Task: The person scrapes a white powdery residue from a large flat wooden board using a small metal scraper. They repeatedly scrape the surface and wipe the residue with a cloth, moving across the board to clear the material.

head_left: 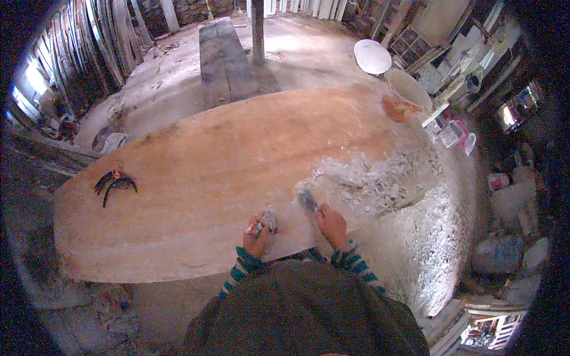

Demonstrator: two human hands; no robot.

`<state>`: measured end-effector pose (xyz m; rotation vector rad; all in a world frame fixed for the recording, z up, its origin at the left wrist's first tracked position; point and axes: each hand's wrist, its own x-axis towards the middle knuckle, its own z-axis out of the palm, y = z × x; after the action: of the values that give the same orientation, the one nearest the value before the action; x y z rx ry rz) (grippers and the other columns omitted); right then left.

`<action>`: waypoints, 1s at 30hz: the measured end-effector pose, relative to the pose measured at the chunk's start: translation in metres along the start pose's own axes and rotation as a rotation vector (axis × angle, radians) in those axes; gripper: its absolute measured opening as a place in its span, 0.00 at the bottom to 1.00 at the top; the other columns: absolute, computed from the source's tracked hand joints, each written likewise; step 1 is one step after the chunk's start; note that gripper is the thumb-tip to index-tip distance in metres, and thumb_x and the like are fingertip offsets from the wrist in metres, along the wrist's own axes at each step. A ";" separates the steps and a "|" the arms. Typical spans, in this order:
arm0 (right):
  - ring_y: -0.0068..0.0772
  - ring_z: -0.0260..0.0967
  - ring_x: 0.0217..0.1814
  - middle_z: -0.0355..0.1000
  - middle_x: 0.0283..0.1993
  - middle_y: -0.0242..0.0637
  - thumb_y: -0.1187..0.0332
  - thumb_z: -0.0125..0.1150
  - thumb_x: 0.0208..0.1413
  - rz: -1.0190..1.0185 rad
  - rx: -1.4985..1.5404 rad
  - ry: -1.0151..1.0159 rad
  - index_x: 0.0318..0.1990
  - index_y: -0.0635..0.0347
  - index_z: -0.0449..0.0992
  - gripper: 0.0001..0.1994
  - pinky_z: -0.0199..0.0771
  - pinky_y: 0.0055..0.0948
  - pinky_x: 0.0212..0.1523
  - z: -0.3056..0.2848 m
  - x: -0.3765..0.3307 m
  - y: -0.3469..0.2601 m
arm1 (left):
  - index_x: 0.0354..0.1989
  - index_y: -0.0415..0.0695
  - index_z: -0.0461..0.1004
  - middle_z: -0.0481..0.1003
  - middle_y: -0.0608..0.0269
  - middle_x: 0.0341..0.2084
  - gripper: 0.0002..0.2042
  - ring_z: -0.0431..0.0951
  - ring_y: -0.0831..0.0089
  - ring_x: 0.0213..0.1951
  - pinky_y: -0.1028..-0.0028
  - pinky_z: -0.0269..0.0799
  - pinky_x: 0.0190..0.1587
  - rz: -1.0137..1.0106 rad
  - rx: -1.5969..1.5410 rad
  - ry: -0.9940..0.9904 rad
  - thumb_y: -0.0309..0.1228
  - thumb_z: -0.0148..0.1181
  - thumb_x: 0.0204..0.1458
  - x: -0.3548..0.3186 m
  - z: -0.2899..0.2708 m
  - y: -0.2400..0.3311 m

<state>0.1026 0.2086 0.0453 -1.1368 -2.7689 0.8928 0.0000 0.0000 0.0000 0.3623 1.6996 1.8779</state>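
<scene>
My right hand (333,228) is closed around the handle of a scraper (307,200). The scraper's dark grey blade rests on the wooden tabletop (208,148), at the near left edge of a heap of broken white plaster-like scraps (371,178). To the left, close to my body, my left hand (254,242) grips a small lumpy piece (270,220), greyish white with a touch of red; its exact kind does not show. Both hands are low over the table, a short way apart. Green striped cuffs cover my wrists.
A dark bundle of bent strips (116,183) lies on the table's left part. An orange-brown bowl (402,109) is at the far right edge, near a pale tub (409,89) and a white round basin (372,57). Beyond the table are a plank bench (225,62) and a post (257,32).
</scene>
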 end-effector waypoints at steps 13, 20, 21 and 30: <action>0.51 0.69 0.32 0.72 0.28 0.45 0.56 0.51 0.50 0.002 0.021 0.088 0.34 0.55 0.70 0.13 0.67 0.44 0.33 0.006 0.003 -0.006 | 0.33 0.44 0.64 0.68 0.59 0.41 0.06 0.68 0.73 0.42 0.73 0.66 0.44 0.106 0.176 -0.070 0.19 0.52 0.48 0.018 -0.023 0.012; 0.52 0.69 0.32 0.72 0.30 0.47 0.57 0.50 0.51 -0.031 0.013 -0.082 0.35 0.55 0.70 0.12 0.67 0.45 0.32 -0.021 -0.050 -0.002 | 0.34 0.44 0.65 0.67 0.56 0.45 0.07 0.68 0.71 0.45 0.73 0.67 0.44 0.055 0.028 0.077 0.19 0.52 0.48 0.005 -0.036 0.005; 0.52 0.69 0.32 0.72 0.30 0.47 0.57 0.50 0.51 -0.022 -0.001 -0.080 0.35 0.55 0.70 0.12 0.67 0.44 0.32 -0.016 -0.049 -0.003 | 0.33 0.44 0.65 0.68 0.57 0.45 0.07 0.68 0.71 0.44 0.73 0.67 0.44 0.015 -0.018 0.097 0.19 0.52 0.48 0.002 -0.039 0.003; 0.51 0.69 0.31 0.71 0.28 0.47 0.59 0.50 0.52 -0.046 -0.062 -0.111 0.34 0.56 0.69 0.11 0.66 0.45 0.30 -0.024 -0.026 -0.025 | 0.36 0.45 0.70 0.71 0.67 0.32 0.07 0.70 0.79 0.32 0.79 0.68 0.33 0.022 0.127 0.328 0.22 0.53 0.48 0.002 -0.049 0.070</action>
<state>0.1107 0.1897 0.0836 -1.0588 -2.9181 0.8986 -0.0452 -0.0403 0.0604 0.1250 2.0435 1.9313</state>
